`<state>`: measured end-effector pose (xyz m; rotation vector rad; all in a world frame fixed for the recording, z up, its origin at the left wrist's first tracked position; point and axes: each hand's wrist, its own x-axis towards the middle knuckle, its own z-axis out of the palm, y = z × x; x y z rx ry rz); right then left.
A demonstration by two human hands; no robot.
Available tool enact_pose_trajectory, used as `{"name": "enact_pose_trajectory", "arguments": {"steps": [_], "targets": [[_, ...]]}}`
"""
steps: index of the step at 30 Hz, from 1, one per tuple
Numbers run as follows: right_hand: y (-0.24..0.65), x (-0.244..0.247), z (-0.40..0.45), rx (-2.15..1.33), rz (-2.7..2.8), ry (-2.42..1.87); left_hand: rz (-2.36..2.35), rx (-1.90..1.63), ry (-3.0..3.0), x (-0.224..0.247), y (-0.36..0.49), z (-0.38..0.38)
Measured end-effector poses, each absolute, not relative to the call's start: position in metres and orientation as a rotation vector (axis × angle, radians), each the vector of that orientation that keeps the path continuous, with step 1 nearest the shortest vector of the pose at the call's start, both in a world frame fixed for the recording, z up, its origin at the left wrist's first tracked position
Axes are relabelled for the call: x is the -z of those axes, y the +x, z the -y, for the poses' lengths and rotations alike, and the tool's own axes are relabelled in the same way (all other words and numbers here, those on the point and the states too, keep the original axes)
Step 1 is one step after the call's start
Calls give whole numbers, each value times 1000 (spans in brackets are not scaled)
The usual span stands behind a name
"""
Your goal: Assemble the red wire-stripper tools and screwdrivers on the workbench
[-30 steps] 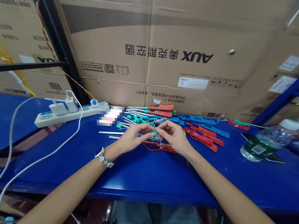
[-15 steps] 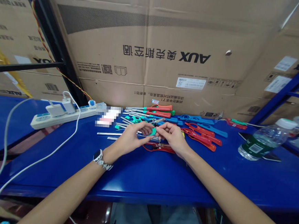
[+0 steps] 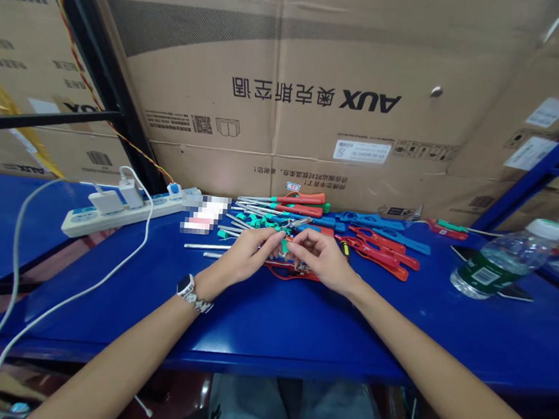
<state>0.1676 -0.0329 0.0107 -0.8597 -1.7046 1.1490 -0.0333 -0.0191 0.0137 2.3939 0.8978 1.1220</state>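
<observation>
Over the blue table, my left hand [image 3: 251, 252] and my right hand [image 3: 321, 259] meet with fingertips nearly touching. A small green piece [image 3: 284, 246] is pinched by my left hand. The fingers of my right hand are bent together beside it, and what they hold is too small to make out. Behind the hands lie metal rods with red handles [image 3: 302, 199] and several small green parts [image 3: 254, 220]. Red handle shells [image 3: 378, 246] and blue handle shells [image 3: 373, 222] lie to the right. Just below my fingers is another red handle [image 3: 287, 273], partly covered.
A white power strip [image 3: 114, 214] with chargers and cables sits on the blue table [image 3: 299, 334] at left. At right stand a water bottle [image 3: 490, 268] and a dark flat object [image 3: 517, 293]. A large cardboard box [image 3: 197, 80] rises behind.
The fingers of my left hand have closed in around the green piece, and my right fingers have curled more beside it. The whole view has shifted slightly.
</observation>
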Motion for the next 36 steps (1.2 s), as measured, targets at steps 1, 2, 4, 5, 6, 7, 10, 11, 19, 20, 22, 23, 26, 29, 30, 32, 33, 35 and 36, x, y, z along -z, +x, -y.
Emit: {"name": "enact_pose_trajectory", "arguments": {"steps": [1, 2, 4, 5, 6, 7, 10, 11, 19, 20, 22, 23, 26, 29, 30, 32, 33, 35, 36], "targets": [[169, -11, 33, -1169, 1723, -866, -891, -1131, 2407, -14, -34, 19], [170, -11, 33, -1181, 1733, -872, -878, -1155, 2429, -14, -35, 19], [172, -11, 32, -1188, 1740, -882, -818, -1206, 2484, -15, -38, 20], [172, -11, 32, -1190, 1743, -886, -771, -1216, 2517, -16, -40, 20], [173, -10, 31, -1199, 1751, -889, -721, -1210, 2553, -17, -42, 20], [173, -10, 31, -1213, 1765, -890, -680, -1186, 2593, -17, -43, 19], [176, -9, 32, -1234, 1842, -890, -636, -1066, 2663, -19, -48, 16], [177, -10, 33, -1209, 1885, -900, -646, -1022, 2660, -19, -50, 14], [200, -8, 32, -326, 2416, -1100, -801, -769, 2634, -4, -53, 2], [202, -7, 32, -283, 2462, -1109, -803, -747, 2651, -2, -53, 1], [202, -4, 32, -237, 2511, -1129, -804, -709, 2670, 0, -51, 1], [202, -3, 33, -228, 2522, -1131, -802, -692, 2673, 0, -51, 1], [201, -1, 34, -218, 2561, -1131, -803, -654, 2677, 0, -49, 3], [201, -2, 36, -167, 2610, -1153, -816, -637, 2669, -2, -47, 4], [201, -2, 36, -149, 2624, -1157, -820, -632, 2665, -2, -47, 5], [201, -2, 36, -134, 2638, -1158, -827, -622, 2665, -3, -46, 5], [201, -2, 36, -135, 2642, -1157, -829, -618, 2671, -3, -46, 5], [201, -2, 36, -142, 2644, -1160, -830, -615, 2686, -2, -46, 4], [201, -2, 36, -142, 2644, -1162, -829, -616, 2691, -2, -47, 3]]}}
